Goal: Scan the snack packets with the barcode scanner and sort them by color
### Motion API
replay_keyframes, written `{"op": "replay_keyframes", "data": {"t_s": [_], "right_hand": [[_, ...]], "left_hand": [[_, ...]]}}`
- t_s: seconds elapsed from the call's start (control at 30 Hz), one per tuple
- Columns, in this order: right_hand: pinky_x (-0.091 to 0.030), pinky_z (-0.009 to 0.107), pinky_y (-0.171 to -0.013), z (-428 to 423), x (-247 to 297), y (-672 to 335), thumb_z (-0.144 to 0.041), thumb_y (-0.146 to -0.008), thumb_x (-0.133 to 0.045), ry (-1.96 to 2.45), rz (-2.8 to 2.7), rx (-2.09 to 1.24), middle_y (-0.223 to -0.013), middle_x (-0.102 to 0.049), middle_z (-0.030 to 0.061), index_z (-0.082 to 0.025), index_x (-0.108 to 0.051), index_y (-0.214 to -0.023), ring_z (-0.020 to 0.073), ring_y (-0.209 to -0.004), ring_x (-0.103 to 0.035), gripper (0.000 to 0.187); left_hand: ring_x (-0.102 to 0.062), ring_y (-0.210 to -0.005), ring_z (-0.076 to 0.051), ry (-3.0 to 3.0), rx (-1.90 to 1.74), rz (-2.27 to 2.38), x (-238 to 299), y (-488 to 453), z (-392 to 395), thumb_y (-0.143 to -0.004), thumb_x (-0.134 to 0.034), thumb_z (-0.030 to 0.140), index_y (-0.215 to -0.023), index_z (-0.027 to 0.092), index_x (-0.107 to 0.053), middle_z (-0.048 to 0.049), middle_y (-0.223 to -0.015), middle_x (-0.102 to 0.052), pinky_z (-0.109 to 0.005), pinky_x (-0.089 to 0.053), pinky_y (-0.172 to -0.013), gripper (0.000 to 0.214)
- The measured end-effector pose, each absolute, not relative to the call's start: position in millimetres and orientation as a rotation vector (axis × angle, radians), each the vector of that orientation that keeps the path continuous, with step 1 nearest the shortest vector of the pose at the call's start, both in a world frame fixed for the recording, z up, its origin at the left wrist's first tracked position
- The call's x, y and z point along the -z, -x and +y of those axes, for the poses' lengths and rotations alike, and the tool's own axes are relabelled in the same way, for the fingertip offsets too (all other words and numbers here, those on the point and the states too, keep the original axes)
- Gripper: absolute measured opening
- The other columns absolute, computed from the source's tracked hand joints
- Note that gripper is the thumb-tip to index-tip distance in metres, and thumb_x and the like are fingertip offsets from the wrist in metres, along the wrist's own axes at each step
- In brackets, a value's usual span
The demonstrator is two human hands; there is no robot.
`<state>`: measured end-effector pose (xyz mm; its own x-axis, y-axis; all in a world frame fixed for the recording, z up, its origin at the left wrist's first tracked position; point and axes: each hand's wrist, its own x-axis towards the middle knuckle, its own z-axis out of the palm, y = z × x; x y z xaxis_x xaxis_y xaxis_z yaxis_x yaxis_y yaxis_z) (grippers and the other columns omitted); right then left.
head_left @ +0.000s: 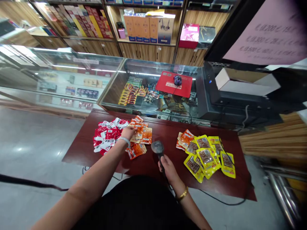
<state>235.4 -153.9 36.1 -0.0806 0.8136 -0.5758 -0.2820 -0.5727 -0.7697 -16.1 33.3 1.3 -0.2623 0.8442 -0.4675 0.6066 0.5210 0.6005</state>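
My right hand (169,170) is wrapped round the handle of a dark barcode scanner (157,147), whose head points away from me over the table. My left hand (129,133) reaches to a pile of orange snack packets (145,135), its thumb and fingers closed on the edge of one packet. Left of that hand lies a heap of red and white packets (110,134). To the right of the scanner, yellow snack packets (206,157) overlap one another, with a few more orange packets (186,138) at their upper left.
The packets lie on a dark red wooden table (165,127). Behind it stands a glass display case (112,86) with a red mouse pad (165,83) and a mouse (177,80) on top. A monitor (220,38) and an open white box (247,83) are at right. A black cable (223,202) trails below the table.
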Motion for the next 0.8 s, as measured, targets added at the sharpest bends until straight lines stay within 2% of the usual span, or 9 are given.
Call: {"op": "replay_keyframes", "data": {"t_s": [0.07,0.13,0.2,0.27,0.4,0.5,0.6,0.7,0.8], "right_hand": [[-0.035,0.022,-0.046,-157,-37,-237,-0.064,-0.076,-0.060,1.401,-0.596,-1.751,-0.060,-0.051,-0.0051,-0.020,-0.059,-0.092,0.0092,-0.046,-0.042,0.046],[-0.035,0.022,-0.046,-161,-36,-242,-0.064,-0.076,-0.060,1.403,-0.577,-1.730,-0.060,-0.052,-0.0050,-0.020,-0.059,-0.090,0.0089,-0.046,-0.042,0.046],[-0.035,0.021,-0.045,-165,-34,-250,-0.064,-0.076,-0.061,1.418,-0.538,-1.703,-0.060,-0.052,-0.0051,-0.020,-0.059,-0.091,0.0084,-0.046,-0.042,0.047],[-0.034,0.020,-0.045,-169,-32,-261,-0.064,-0.076,-0.061,1.442,-0.481,-1.675,-0.061,-0.053,-0.0051,-0.019,-0.059,-0.094,0.0080,-0.046,-0.043,0.048],[-0.034,0.020,-0.044,-179,-29,-285,-0.066,-0.073,-0.063,1.481,-0.355,-1.588,-0.060,-0.053,-0.0050,-0.019,-0.058,-0.096,0.0077,-0.045,-0.043,0.052],[-0.034,0.020,-0.043,-190,-29,-303,-0.067,-0.072,-0.064,1.484,-0.283,-1.518,-0.060,-0.053,-0.0050,-0.020,-0.057,-0.093,0.0077,-0.045,-0.043,0.052],[-0.034,0.019,-0.042,-204,-26,-318,-0.068,-0.070,-0.065,1.511,-0.217,-1.460,-0.059,-0.054,-0.0045,-0.020,-0.055,-0.085,0.0076,-0.044,-0.043,0.051],[-0.034,0.019,-0.042,-217,-21,-327,-0.068,-0.069,-0.066,1.529,-0.152,-1.417,-0.058,-0.055,-0.0046,-0.020,-0.054,-0.080,0.0070,-0.044,-0.044,0.051],[-0.035,0.018,-0.042,-225,-17,-332,-0.068,-0.071,-0.065,1.520,-0.131,-1.387,-0.058,-0.055,-0.0048,-0.020,-0.054,-0.078,0.0065,-0.044,-0.044,0.050]], "left_hand": [[-0.059,-0.065,-0.018,-1.281,-0.206,2.044,-5,33,34,-0.073,-0.062,0.045,-0.077,0.017,-0.066,-0.0049,-0.068,-0.066,-0.026,-0.042,-0.061,0.029],[-0.061,-0.086,-0.025,-1.444,-0.167,2.198,-11,35,35,-0.070,-0.066,0.042,-0.097,0.015,-0.064,-0.0103,-0.089,-0.068,-0.031,-0.046,-0.075,0.038],[-0.055,-0.108,-0.030,-1.665,-0.268,2.323,-18,18,38,-0.071,-0.067,0.040,-0.116,0.014,-0.055,-0.0147,-0.112,-0.062,-0.038,-0.042,-0.091,0.054],[-0.048,-0.118,-0.030,-1.879,-0.383,2.255,-23,-19,40,-0.076,-0.063,0.040,-0.123,0.016,-0.050,-0.0148,-0.121,-0.056,-0.041,-0.037,-0.100,0.054],[-0.055,-0.103,-0.025,-2.052,-0.312,1.729,-19,-127,36,-0.079,-0.063,0.040,-0.104,0.018,-0.059,-0.0108,-0.104,-0.061,-0.035,-0.041,-0.094,0.034],[-0.057,-0.095,-0.022,-2.085,-0.241,1.448,-6,-204,24,-0.080,-0.062,0.045,-0.095,0.017,-0.060,-0.0100,-0.096,-0.062,-0.032,-0.042,-0.087,0.031],[-0.058,-0.095,-0.025,-2.089,-0.073,1.416,3,-257,15,-0.075,-0.064,0.056,-0.096,0.015,-0.059,-0.0135,-0.098,-0.062,-0.033,-0.043,-0.085,0.046],[-0.057,-0.102,-0.030,-2.110,0.093,1.493,7,-285,12,-0.068,-0.064,0.066,-0.106,0.012,-0.055,-0.0190,-0.108,-0.059,-0.037,-0.042,-0.087,0.067],[-0.055,-0.107,-0.032,-2.162,0.187,1.504,8,-297,13,-0.066,-0.064,0.067,-0.110,0.011,-0.055,-0.0207,-0.113,-0.058,-0.039,-0.042,-0.089,0.072]]}}
